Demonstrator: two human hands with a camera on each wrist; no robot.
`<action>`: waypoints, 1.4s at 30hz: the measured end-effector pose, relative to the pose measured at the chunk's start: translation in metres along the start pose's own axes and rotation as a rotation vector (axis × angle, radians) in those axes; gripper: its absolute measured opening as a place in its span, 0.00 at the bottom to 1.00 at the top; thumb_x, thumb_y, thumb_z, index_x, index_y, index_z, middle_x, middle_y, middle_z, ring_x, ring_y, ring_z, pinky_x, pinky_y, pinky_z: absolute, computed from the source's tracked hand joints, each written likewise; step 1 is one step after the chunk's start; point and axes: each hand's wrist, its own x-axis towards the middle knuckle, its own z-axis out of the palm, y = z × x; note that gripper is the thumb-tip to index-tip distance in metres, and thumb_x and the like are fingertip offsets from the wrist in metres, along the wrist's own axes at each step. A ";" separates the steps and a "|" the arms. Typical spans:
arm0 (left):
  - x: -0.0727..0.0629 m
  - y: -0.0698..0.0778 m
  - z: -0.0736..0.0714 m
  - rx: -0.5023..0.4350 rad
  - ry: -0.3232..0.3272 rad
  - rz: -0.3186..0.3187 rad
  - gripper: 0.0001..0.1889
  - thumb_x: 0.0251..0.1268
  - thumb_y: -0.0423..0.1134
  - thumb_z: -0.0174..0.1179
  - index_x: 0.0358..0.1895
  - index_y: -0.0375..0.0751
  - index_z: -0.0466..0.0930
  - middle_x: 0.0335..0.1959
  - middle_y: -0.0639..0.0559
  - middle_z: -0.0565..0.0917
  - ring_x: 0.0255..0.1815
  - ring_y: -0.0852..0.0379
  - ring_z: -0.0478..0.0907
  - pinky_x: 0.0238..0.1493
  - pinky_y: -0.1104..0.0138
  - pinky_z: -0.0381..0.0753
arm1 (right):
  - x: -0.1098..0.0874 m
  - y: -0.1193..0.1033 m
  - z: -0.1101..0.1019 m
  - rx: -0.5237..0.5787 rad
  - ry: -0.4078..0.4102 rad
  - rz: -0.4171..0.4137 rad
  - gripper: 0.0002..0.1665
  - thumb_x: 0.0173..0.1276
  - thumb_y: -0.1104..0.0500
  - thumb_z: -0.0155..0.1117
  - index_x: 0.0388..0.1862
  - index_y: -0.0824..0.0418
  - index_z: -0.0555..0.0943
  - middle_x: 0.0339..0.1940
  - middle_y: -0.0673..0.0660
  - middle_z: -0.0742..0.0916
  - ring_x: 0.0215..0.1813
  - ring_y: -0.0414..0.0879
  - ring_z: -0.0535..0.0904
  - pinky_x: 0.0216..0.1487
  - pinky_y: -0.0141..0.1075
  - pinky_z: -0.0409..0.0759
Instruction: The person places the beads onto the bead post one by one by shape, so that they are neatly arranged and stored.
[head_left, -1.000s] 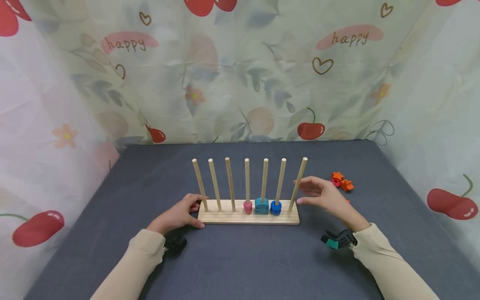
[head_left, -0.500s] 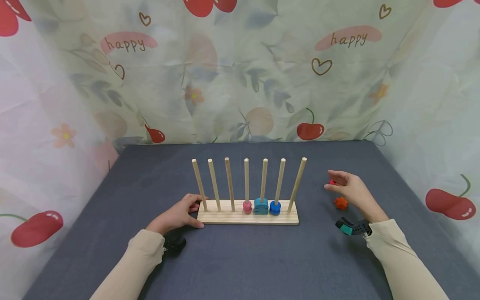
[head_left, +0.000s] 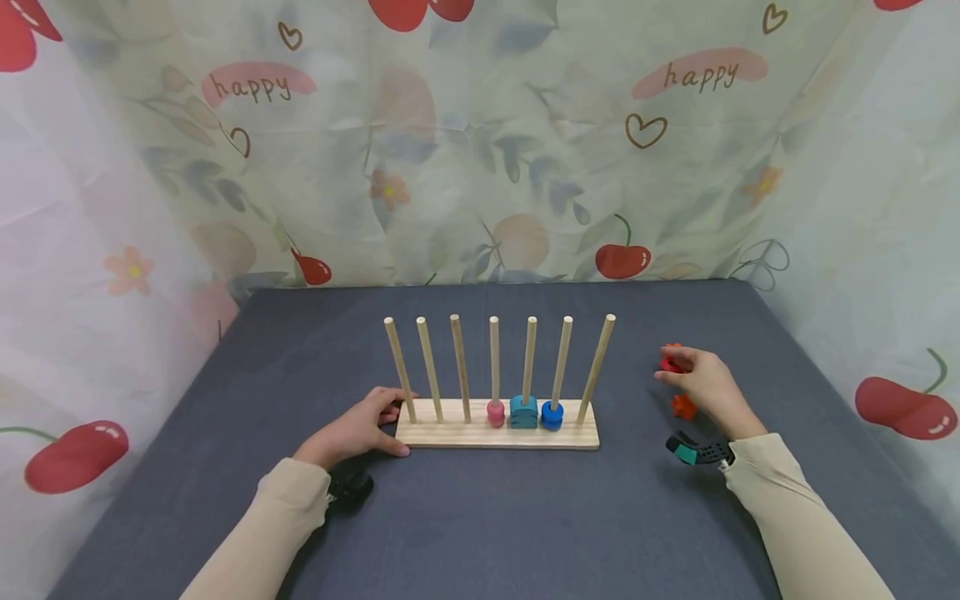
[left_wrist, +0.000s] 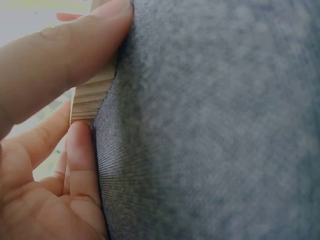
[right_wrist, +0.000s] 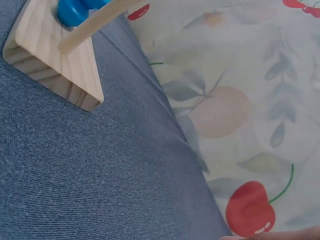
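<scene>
My left hand [head_left: 365, 429] grips the left end of a wooden peg board [head_left: 450, 435], its thumb along the front edge. In the left wrist view, the thumb [left_wrist: 60, 55] and fingers [left_wrist: 82, 150] sit around the board's end [left_wrist: 90, 100]. A pink piece [head_left: 495, 414], teal pieces [head_left: 523, 412] and blue pieces [head_left: 552, 415] sit on three pegs. My right hand [head_left: 708, 387] is over loose pieces right of the board, thumb and fingers apart around a red piece [head_left: 672, 365]. An orange piece [head_left: 683, 407] lies below the palm; the right wrist view barely shows that hand.
Bare upright pegs [head_left: 461, 371] stand on the board's left side, and one more peg [head_left: 596, 371] at its right end. A dark grey cloth [head_left: 480, 525] covers the table. Patterned curtains [head_left: 465, 150] hang behind and at both sides.
My right hand has moved from beside the board's right-end peg to the loose pieces farther right, then shifted only slightly. The left hand and board stay in place.
</scene>
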 end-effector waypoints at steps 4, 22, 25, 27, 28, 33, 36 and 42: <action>-0.001 0.001 -0.001 0.000 0.001 -0.009 0.41 0.43 0.36 0.78 0.66 0.41 0.69 0.57 0.40 0.65 0.59 0.44 0.66 0.64 0.47 0.65 | 0.000 -0.001 0.000 0.000 -0.009 -0.010 0.32 0.70 0.54 0.62 0.68 0.68 0.69 0.60 0.70 0.79 0.62 0.63 0.72 0.61 0.55 0.70; -0.001 -0.001 0.001 -0.008 0.003 -0.023 0.41 0.44 0.36 0.78 0.66 0.41 0.69 0.58 0.40 0.65 0.62 0.43 0.65 0.65 0.47 0.65 | 0.005 0.002 0.007 -0.102 0.007 -0.008 0.28 0.68 0.53 0.64 0.62 0.68 0.76 0.55 0.70 0.82 0.55 0.61 0.77 0.54 0.52 0.76; 0.000 -0.001 0.001 -0.001 0.006 -0.023 0.41 0.43 0.36 0.78 0.66 0.41 0.69 0.58 0.41 0.65 0.61 0.44 0.65 0.65 0.47 0.65 | 0.007 0.002 0.011 -0.107 0.020 -0.013 0.27 0.66 0.54 0.66 0.59 0.67 0.77 0.53 0.69 0.83 0.53 0.60 0.79 0.52 0.51 0.78; 0.000 -0.001 0.001 0.004 0.007 -0.022 0.41 0.43 0.36 0.78 0.65 0.41 0.70 0.57 0.41 0.65 0.59 0.45 0.66 0.64 0.48 0.65 | 0.008 0.002 0.013 -0.110 0.017 -0.016 0.25 0.65 0.55 0.68 0.57 0.67 0.79 0.52 0.68 0.84 0.51 0.59 0.80 0.50 0.49 0.79; 0.000 -0.001 0.001 0.006 0.007 -0.021 0.41 0.43 0.36 0.78 0.65 0.41 0.70 0.57 0.41 0.65 0.58 0.46 0.65 0.64 0.48 0.65 | 0.008 0.001 0.014 -0.114 0.014 -0.019 0.24 0.64 0.56 0.68 0.56 0.67 0.80 0.51 0.68 0.85 0.50 0.58 0.81 0.49 0.48 0.79; 0.000 -0.001 0.001 -0.003 0.002 -0.017 0.41 0.44 0.37 0.78 0.66 0.42 0.70 0.57 0.41 0.65 0.59 0.45 0.66 0.64 0.48 0.65 | 0.012 0.000 0.017 -0.150 -0.003 -0.029 0.20 0.61 0.58 0.71 0.50 0.66 0.84 0.46 0.65 0.87 0.44 0.52 0.82 0.43 0.44 0.79; 0.000 0.000 0.001 -0.014 -0.002 -0.012 0.41 0.44 0.36 0.78 0.66 0.42 0.69 0.58 0.41 0.65 0.61 0.43 0.65 0.65 0.47 0.66 | 0.012 0.000 0.017 -0.171 0.003 -0.043 0.19 0.60 0.58 0.72 0.49 0.65 0.85 0.44 0.64 0.87 0.42 0.51 0.81 0.42 0.44 0.78; -0.001 0.001 0.000 -0.024 -0.004 -0.010 0.41 0.44 0.35 0.77 0.66 0.41 0.68 0.59 0.40 0.64 0.62 0.42 0.65 0.65 0.47 0.66 | 0.010 -0.010 0.013 -0.138 0.034 -0.038 0.21 0.62 0.56 0.71 0.51 0.65 0.84 0.47 0.65 0.86 0.45 0.54 0.81 0.44 0.44 0.78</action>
